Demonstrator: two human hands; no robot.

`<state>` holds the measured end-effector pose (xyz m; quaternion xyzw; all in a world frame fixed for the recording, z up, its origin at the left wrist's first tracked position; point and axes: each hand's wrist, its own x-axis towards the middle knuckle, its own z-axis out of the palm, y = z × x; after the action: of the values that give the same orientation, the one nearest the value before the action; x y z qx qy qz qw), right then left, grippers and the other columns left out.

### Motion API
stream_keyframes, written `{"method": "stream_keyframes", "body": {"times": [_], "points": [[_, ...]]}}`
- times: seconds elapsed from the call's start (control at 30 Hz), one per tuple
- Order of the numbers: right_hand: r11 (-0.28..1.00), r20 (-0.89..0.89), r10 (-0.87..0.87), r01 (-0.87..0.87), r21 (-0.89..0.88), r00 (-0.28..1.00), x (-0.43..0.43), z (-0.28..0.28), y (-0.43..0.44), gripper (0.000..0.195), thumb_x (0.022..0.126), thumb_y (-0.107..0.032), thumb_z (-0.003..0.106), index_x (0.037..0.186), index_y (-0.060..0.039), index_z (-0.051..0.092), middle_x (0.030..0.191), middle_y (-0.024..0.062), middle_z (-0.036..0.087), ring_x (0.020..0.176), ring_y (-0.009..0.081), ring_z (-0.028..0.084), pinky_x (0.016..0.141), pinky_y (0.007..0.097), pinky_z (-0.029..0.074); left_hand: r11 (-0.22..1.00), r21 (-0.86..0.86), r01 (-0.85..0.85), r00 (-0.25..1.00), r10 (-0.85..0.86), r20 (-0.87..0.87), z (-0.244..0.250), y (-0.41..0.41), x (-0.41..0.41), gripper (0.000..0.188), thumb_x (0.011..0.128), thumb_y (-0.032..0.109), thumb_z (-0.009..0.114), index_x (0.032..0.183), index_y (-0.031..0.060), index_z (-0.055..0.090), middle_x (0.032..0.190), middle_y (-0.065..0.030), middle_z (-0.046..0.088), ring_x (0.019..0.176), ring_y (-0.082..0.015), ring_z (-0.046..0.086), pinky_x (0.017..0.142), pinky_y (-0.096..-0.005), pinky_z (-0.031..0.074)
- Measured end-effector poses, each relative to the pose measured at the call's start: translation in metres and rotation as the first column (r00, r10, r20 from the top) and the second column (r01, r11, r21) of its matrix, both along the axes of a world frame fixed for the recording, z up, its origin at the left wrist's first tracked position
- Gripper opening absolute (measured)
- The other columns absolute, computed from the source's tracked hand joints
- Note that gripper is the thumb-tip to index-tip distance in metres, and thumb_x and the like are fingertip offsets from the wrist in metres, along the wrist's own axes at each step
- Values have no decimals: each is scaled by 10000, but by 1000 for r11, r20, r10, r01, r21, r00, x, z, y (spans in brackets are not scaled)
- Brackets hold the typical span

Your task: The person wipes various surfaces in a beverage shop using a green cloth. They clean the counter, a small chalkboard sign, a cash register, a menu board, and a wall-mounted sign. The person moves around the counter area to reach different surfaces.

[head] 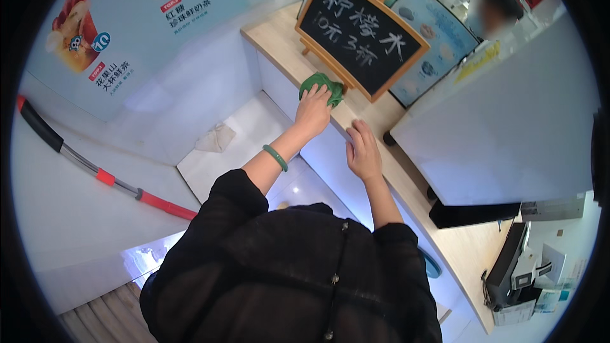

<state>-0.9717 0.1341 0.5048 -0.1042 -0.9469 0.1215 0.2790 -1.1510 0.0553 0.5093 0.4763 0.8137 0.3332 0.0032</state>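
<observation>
My left hand (pixel 314 113), below a green bangle (pixel 275 157), presses a bunched green cloth (pixel 337 91) against the wooden countertop (pixel 274 40) near its front edge. The fingers spread over the cloth and cover part of it. Just beyond the cloth, a wood-framed chalkboard (pixel 362 33) with chalk writing leans on a small easel. To the right, my right hand (pixel 365 152) rests over the counter's front edge with nothing held, its fingers slightly bent and its thumb apart.
A large white panel (pixel 495 119) stands on the counter at right, near a black flat device (pixel 472 215). Behind are printed menu boards (pixel 429 40) and a masked person (pixel 493 12). A red-and-grey pole (pixel 105 177) leans at left. A crumpled tissue (pixel 217 138) lies on a low white surface.
</observation>
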Motion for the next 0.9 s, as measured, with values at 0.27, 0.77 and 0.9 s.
{"method": "stream_keyframes", "body": {"times": [0.27,0.77,0.9], "points": [[977,-144,-14,-16,-210,989,37,-7,-13,352,675,110,538,1003,-18,558,1159,170,520,1143,363,462,970,422,388,998,-35,44,998,-46,-53,0,3,76,364,817,130,565,1154,-6,544,1259,-178,503,1213,-356,412,1027,-452,296],[970,-25,-76,68,-235,997,119,3,-34,410,687,95,539,1074,-42,556,1237,160,492,1211,367,413,1013,438,344,975,-89,206,970,-215,-110,-20,93,78,476,823,140,562,1290,142,472,1393,-75,376,1300,-303,302,1072,-541,135],[968,-39,-84,72,-242,996,131,-1,-38,409,675,100,546,1061,-38,557,1236,166,475,1191,384,415,1017,460,339,953,-129,276,949,-291,-121,-15,54,98,454,824,111,558,1273,130,486,1388,-68,384,1319,-285,278,1072,-535,142]]}}
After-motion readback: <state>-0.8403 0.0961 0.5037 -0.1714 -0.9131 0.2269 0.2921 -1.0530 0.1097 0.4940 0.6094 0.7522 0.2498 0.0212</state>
